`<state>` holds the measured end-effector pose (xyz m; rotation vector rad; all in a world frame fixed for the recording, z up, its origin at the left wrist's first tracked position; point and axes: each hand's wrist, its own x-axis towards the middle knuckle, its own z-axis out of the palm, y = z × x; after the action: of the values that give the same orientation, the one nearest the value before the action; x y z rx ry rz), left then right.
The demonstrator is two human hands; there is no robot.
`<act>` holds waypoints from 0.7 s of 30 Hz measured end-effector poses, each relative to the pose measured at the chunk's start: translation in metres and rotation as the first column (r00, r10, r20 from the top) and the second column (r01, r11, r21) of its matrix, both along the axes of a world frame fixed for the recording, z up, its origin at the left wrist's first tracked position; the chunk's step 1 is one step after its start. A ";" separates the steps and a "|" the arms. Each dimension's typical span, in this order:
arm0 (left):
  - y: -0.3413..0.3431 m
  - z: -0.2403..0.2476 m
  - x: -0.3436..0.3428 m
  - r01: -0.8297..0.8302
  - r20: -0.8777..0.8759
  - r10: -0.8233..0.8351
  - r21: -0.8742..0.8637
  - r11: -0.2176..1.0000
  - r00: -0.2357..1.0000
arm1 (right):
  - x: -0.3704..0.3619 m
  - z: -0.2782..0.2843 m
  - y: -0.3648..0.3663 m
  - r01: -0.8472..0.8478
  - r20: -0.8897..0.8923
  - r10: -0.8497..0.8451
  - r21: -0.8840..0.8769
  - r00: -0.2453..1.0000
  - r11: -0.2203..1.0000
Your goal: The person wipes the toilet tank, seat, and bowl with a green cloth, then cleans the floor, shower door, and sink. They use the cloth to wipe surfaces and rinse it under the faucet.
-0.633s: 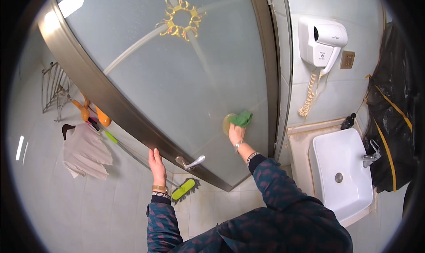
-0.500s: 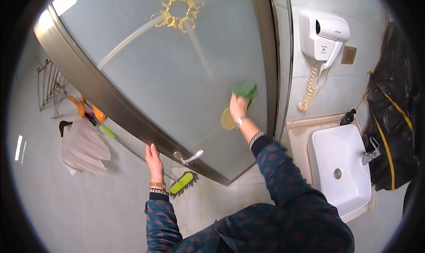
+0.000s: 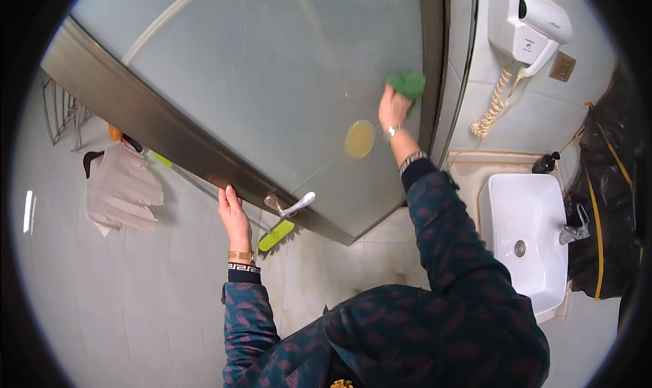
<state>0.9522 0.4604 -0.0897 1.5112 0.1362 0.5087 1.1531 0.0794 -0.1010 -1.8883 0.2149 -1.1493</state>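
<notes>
A frosted glass door (image 3: 272, 82) with a wide brown metal frame (image 3: 163, 126) stands in front of me. My right hand (image 3: 394, 109) is closed on a green cloth (image 3: 409, 84) and presses it against the glass near the far right side of the frame. Below and left of that hand, a yellowish oval (image 3: 360, 139) shows on the pane. My left hand (image 3: 236, 224) grips the frame's lower left edge; some of its fingers are hidden. Right beside it, a silver lever handle (image 3: 293, 205) sticks out from the frame.
To the right are a white basin (image 3: 519, 215) with a chrome faucet (image 3: 575, 226), a dark bottle (image 3: 545, 162) and a wall-mounted hair dryer (image 3: 530, 31). A lime-green broom head (image 3: 276, 236) rests on the floor by the door. At left hang a whitish cloth (image 3: 125, 188) and a metal rack (image 3: 64, 113).
My right hand has moved the cloth up and right across the glass, uncovering the yellowish oval. My left hand stays on the frame. The view has shifted, so the door's gold ornament is almost out of sight.
</notes>
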 end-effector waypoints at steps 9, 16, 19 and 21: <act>0.000 -0.005 -0.009 0.017 0.012 -0.017 0.007 1.000 1.000 | -0.140 -0.078 0.136 -0.273 -0.578 0.443 0.360 0.685 0.892; -0.007 -0.002 -0.015 0.010 0.028 -0.010 -0.005 1.000 1.000 | -0.182 0.006 0.148 -0.665 -0.601 0.565 0.074 0.565 0.743; -0.013 0.002 -0.018 0.010 0.039 -0.011 0.023 1.000 0.999 | -0.182 0.010 0.161 -0.807 -0.578 0.636 -0.070 0.512 0.586; -0.017 0.004 -0.022 -0.035 0.040 0.034 0.032 0.999 0.999 | -0.180 0.003 0.166 -0.808 -0.622 0.628 -0.012 0.467 0.590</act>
<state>0.9303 0.4437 -0.0859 1.5322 0.1236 0.5707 0.9734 0.2457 -0.0978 -2.2023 -0.4827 0.0178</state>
